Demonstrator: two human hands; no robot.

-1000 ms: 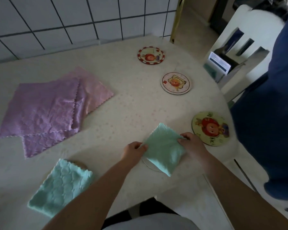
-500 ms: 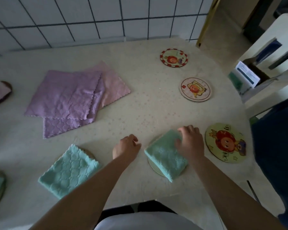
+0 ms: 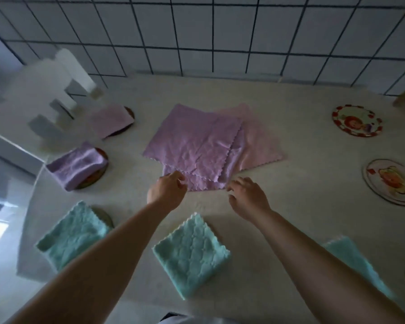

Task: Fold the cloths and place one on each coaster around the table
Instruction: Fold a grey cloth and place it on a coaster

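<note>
Here both hands reach over the desk (image 3: 302, 230) toward the stack of flat purple and pink cloths (image 3: 197, 141) at its middle; the left hand (image 3: 167, 192) has its fingers curled at the near edge of the lowest cloth, seemingly pinching it, though blur hides the grip; the right hand (image 3: 248, 195) hovers loosely spread just beside the stack's near corner, holding nothing. Folded cloths sit on coasters: a pink one (image 3: 110, 120) and a purple one (image 3: 77, 167) at the left, three teal ones along the near edge (image 3: 73, 237) (image 3: 192, 256) (image 3: 355, 263); two picture coasters (image 3: 357, 120) (image 3: 391, 181) at the right lie bare.
</note>
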